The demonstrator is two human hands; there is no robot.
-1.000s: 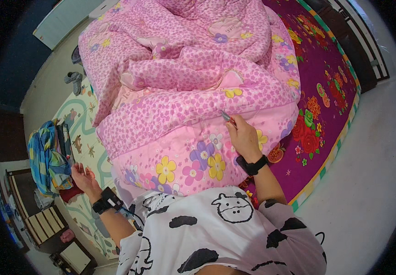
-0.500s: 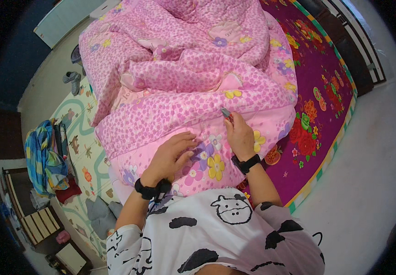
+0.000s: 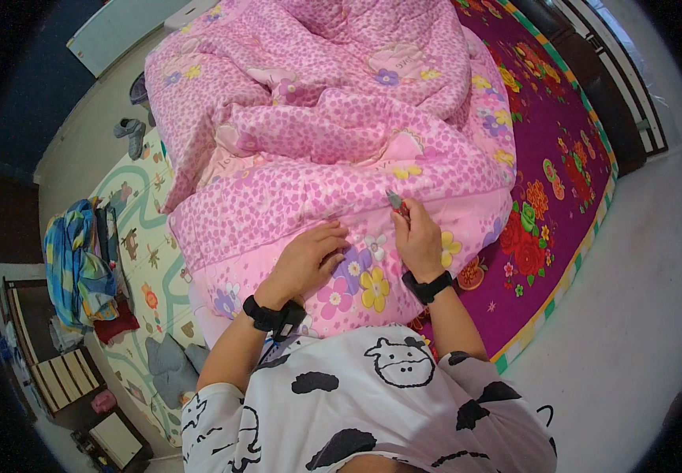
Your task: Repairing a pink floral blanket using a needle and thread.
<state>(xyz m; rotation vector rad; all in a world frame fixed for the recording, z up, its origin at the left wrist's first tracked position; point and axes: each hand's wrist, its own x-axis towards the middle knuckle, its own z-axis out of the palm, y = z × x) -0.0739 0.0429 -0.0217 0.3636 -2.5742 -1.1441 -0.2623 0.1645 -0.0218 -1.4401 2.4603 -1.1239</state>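
Note:
A pink quilt [image 3: 254, 197] with small purple blossoms lies heaped in soft folds before me. Across its near part runs a seam, and the plain pink border below carries larger yellow, purple and white flowers. My right hand [image 3: 420, 240] is closed around a small red-handled tool with a grey pointed tip [image 3: 395, 202], possibly snips. The tip points away from me, close to the seam. To its left, my left hand [image 3: 307, 258] rests on the pink border, fingers slightly bent and thumb apart, holding nothing that I can see. Each wrist wears a black band.
A dark red flowered blanket [image 3: 542, 201] with a green and yellow edge spreads to the right. On the left are a cream patterned mat [image 3: 151, 252], piled clothes [image 3: 80, 260], grey slippers [image 3: 130, 135] and grey cloth [image 3: 171, 370]. A dark shelf unit [image 3: 65, 382] stands lower left.
The view has shifted slightly. My left hand has slid a little forward and right over the quilt. My right hand keeps hold of the tool, whose tip stays near the seam.

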